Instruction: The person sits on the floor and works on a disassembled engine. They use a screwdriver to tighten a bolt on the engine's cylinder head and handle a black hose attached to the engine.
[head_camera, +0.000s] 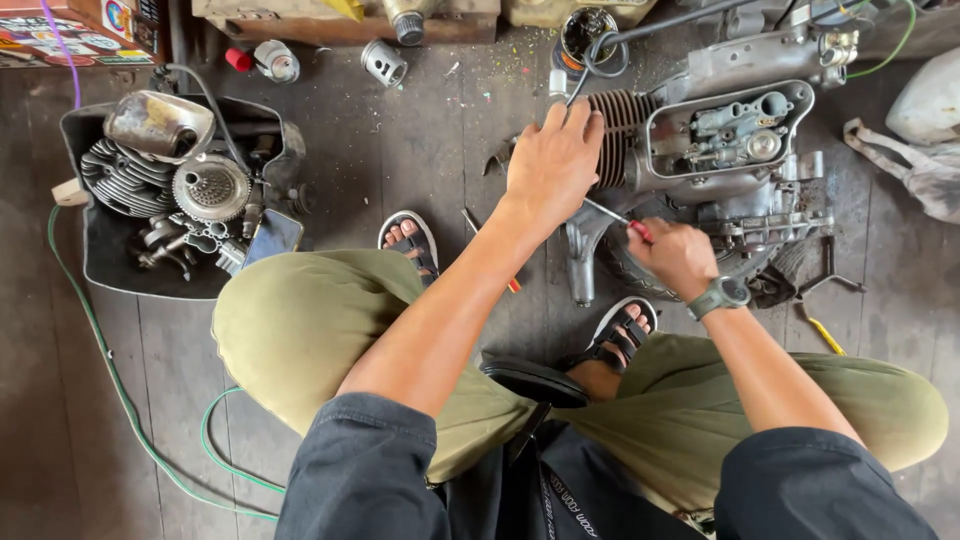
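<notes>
A grey small engine (730, 150) with a finned cylinder (622, 130) lies on the dark wooden floor in front of me. My left hand (553, 160) rests palm down on the finned cylinder, fingers spread over its top. My right hand (678, 256) is closed around a red-handled screwdriver (620, 216) whose thin shaft points left toward the engine's lower casing. A wristwatch (720, 296) sits on my right wrist. My knees in olive trousers and my sandalled feet (412, 240) frame the engine.
A black tray (110, 262) at the left holds a finned cylinder head, a round perforated part and other engine pieces. A green hose (110, 380) curves over the floor. A piston (384, 62), small cans and a white bag (925, 130) lie around.
</notes>
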